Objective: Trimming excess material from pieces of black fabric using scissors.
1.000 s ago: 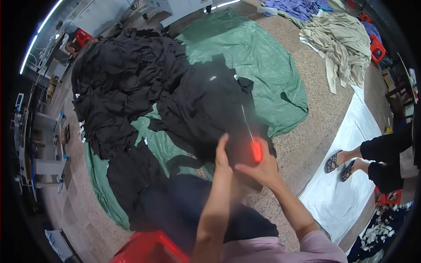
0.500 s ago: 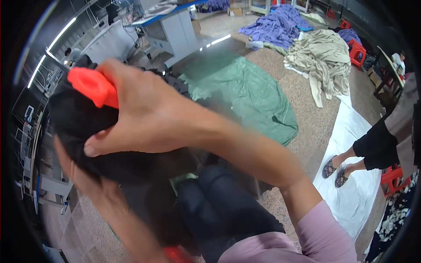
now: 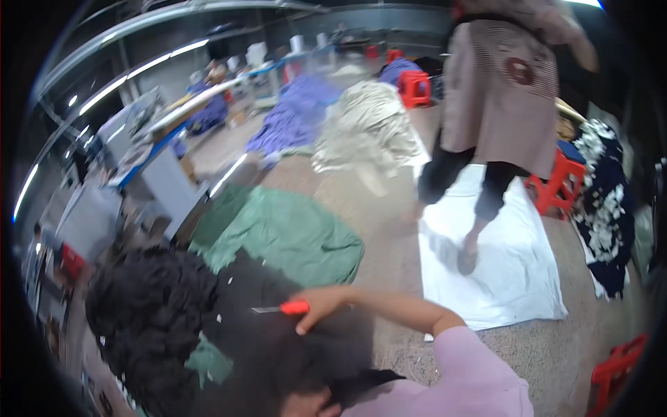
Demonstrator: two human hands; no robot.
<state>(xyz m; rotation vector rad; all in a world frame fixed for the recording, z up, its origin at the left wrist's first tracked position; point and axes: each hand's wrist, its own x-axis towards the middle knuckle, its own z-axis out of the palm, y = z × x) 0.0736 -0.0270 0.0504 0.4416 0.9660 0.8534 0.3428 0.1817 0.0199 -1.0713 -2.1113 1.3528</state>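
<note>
My right hand is closed round thread snips with an orange-red handle, and their thin metal blade sticks out to the left over dark cloth. My left hand is low at the lower edge, blurred, with its fingers curled against black cloth near my body. A large heap of black fabric lies to the left, with a scrap of green cloth on it.
Green sheeting lies beyond the heap. Purple fabric and cream fabric are piled farther off. A person in a long apron stands on a white sheet at right. Red stools stand nearby.
My view has swung toward the right. My right hand has moved away from the black bundle, its snips' blade now showing. My left hand has dropped to the lower edge.
</note>
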